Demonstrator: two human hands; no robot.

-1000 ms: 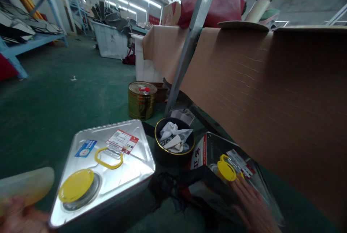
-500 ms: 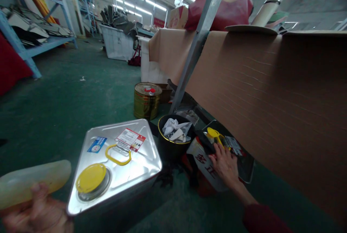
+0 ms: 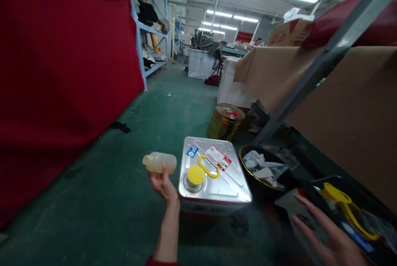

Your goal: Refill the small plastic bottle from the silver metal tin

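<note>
My left hand (image 3: 164, 183) is wrapped round a translucent plastic bottle (image 3: 161, 162) with some yellowish liquid in it. The bottle lies tilted on its side in the air, left of a square silver metal can (image 3: 223, 187). On top of that can are a yellow cap (image 3: 195, 174) and a yellow carry handle (image 3: 208, 167). At the lower right, my right hand (image 3: 331, 237) has its fingers stretched out and apart, with nothing in them. It is over or beside a second can (image 3: 291, 206), which has a yellow handle (image 3: 350, 208); whether they touch I cannot tell.
Right of the silver can stands a black bin (image 3: 262, 189) of scraps, with a gold round can (image 3: 226, 121) farther back. A slanted metal post (image 3: 322, 63) crosses the right side. Red cloth (image 3: 68, 72) hangs at the left, beside a blue shelf rack (image 3: 155, 26).
The view has swung to the left. My right hand has come off the second can's yellow handle area, fingers now spread. My left hand still holds the bottle, now seen more fully.
</note>
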